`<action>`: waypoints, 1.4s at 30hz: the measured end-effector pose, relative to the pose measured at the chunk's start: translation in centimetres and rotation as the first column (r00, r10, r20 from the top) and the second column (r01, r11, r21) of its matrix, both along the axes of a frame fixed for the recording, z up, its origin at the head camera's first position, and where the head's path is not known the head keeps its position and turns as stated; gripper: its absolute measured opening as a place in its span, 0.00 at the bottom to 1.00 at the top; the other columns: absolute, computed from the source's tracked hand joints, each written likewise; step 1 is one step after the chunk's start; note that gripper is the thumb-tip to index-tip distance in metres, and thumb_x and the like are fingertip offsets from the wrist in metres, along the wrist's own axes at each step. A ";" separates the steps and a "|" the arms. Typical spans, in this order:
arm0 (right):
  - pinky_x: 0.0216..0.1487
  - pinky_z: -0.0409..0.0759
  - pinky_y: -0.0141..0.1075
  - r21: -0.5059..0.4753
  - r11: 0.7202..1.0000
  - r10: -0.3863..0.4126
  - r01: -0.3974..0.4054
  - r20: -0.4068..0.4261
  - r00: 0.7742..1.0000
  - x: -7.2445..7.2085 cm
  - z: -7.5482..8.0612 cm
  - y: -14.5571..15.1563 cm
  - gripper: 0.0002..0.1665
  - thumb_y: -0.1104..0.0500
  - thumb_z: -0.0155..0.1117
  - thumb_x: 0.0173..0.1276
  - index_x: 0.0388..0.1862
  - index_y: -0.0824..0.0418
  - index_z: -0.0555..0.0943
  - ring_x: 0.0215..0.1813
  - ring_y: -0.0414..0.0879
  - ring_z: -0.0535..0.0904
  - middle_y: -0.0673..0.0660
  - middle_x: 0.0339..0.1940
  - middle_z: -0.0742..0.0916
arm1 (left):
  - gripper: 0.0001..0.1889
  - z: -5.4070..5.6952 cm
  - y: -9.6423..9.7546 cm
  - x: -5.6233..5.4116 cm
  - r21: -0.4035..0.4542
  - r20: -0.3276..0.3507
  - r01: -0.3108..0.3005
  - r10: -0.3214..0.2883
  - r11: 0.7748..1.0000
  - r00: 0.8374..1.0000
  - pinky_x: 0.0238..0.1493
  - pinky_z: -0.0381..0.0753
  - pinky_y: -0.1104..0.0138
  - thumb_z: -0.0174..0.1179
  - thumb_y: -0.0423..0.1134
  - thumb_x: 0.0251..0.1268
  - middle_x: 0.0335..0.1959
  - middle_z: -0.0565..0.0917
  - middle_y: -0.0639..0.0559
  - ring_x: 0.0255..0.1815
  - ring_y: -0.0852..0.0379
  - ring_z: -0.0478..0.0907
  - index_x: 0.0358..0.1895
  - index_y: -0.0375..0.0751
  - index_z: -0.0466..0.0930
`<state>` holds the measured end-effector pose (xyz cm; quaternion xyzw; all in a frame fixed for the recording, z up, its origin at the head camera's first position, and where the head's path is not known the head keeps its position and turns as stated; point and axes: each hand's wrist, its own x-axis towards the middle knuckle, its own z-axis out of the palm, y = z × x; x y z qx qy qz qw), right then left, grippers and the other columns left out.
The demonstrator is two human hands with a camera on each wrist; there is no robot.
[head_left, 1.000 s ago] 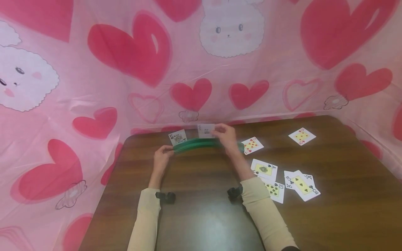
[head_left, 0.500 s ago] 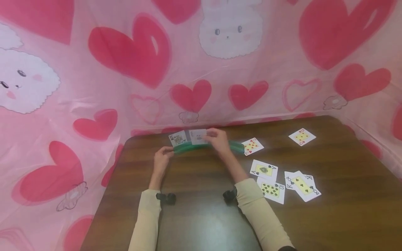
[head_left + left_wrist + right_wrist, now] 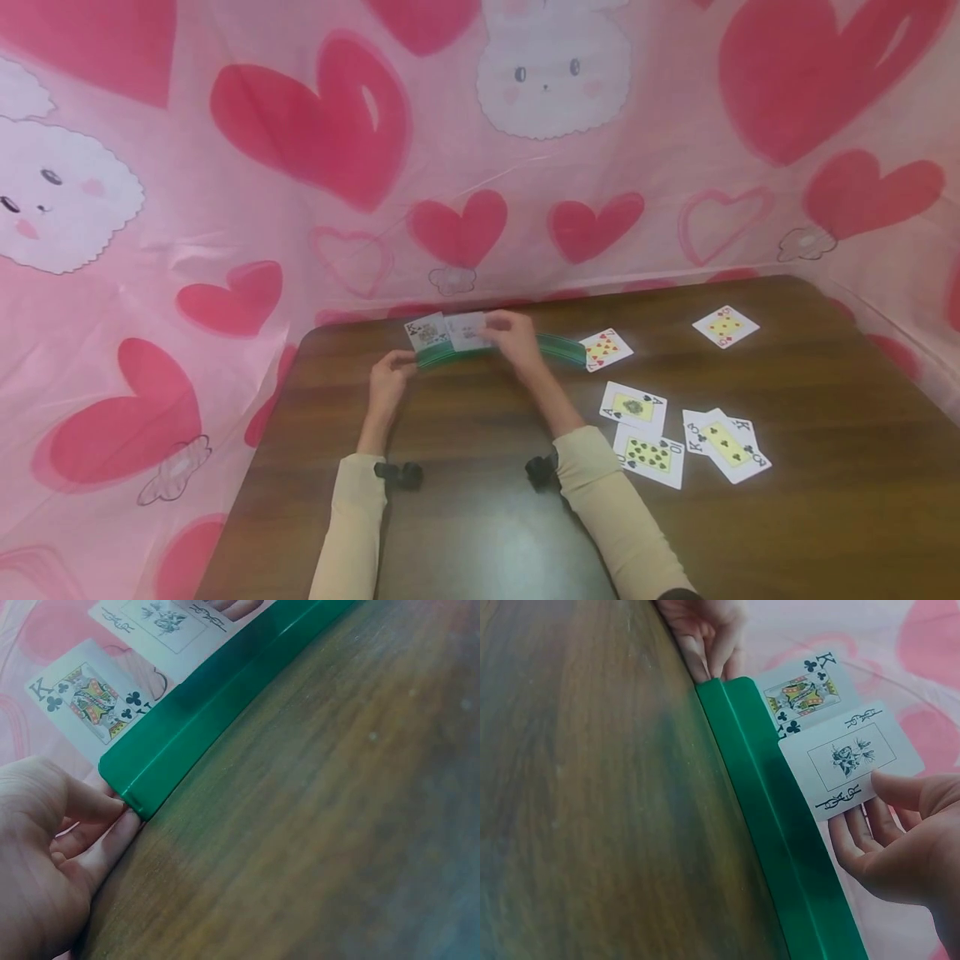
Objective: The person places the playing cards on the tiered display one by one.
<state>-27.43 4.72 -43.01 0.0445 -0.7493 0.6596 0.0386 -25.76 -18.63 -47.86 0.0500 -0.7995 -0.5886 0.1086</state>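
A curved green card holder (image 3: 196, 724) stands near the far edge of the table. My left hand (image 3: 387, 381) pinches its left end between thumb and fingers. The king of clubs (image 3: 804, 697) stands upright in the holder at that end, face toward me. My right hand (image 3: 514, 340) holds a joker (image 3: 851, 754) by its right side, thumb on the face and fingers behind. This card is at the holder, beside the king and overlapping part of it. Whether its lower edge sits in the slot cannot be told.
Right of the holder lies a red seven (image 3: 607, 350), with another red card (image 3: 725, 326) farther right. Nearer are an ace of spades (image 3: 632, 404), a ten of spades (image 3: 652, 458) and a black card (image 3: 726, 447) overlapping a king. Pink heart-printed cloth (image 3: 525, 167) hangs behind the table.
My right hand has moved left and slightly down with the joker, bringing it beside the king of clubs. The left hand stays at the holder's end.
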 end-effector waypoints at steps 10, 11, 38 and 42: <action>0.45 0.75 0.39 0.026 1.000 -0.011 0.012 -0.022 1.000 -0.1 -0.6 -0.5 0.12 0.56 0.65 0.55 0.39 0.55 0.81 0.43 0.43 0.77 0.50 0.39 0.83 | 0.09 0.1 -0.1 0.0 -0.012 0.015 -0.006 0.006 1.000 1.000 0.35 0.71 0.65 0.58 0.31 0.49 0.34 0.81 0.42 0.33 0.52 0.75 0.36 0.38 0.79; 0.45 0.75 0.39 0.026 1.000 -0.013 0.014 -0.028 1.000 -0.1 -0.7 -0.6 0.12 0.56 0.65 0.54 0.38 0.56 0.81 0.43 0.43 0.77 0.51 0.39 0.83 | 0.09 0.1 -0.1 0.0 -0.011 0.015 -0.006 0.007 1.000 1.000 0.35 0.72 0.65 0.58 0.31 0.49 0.34 0.81 0.42 0.33 0.51 0.75 0.37 0.38 0.79; 0.42 0.76 0.38 0.032 0.999 0.001 0.002 -0.067 0.998 -0.3 -1.9 -1.8 0.07 0.59 0.66 0.54 0.34 0.56 0.82 0.39 0.42 0.78 0.50 0.35 0.84 | 0.09 0.1 -0.1 -0.1 -0.009 0.016 -0.013 0.014 1.000 1.000 0.37 0.71 0.64 0.59 0.30 0.49 0.34 0.81 0.41 0.34 0.50 0.76 0.37 0.38 0.80; 0.42 0.76 0.38 0.034 0.999 0.005 -0.003 -0.054 0.999 -0.4 -2.1 -1.8 0.08 0.59 0.66 0.54 0.35 0.56 0.82 0.39 0.42 0.78 0.50 0.35 0.84 | 0.09 0.0 0.0 -0.1 -0.023 0.009 -0.012 0.012 1.000 1.000 0.36 0.71 0.65 0.58 0.31 0.50 0.34 0.81 0.41 0.33 0.51 0.76 0.37 0.38 0.80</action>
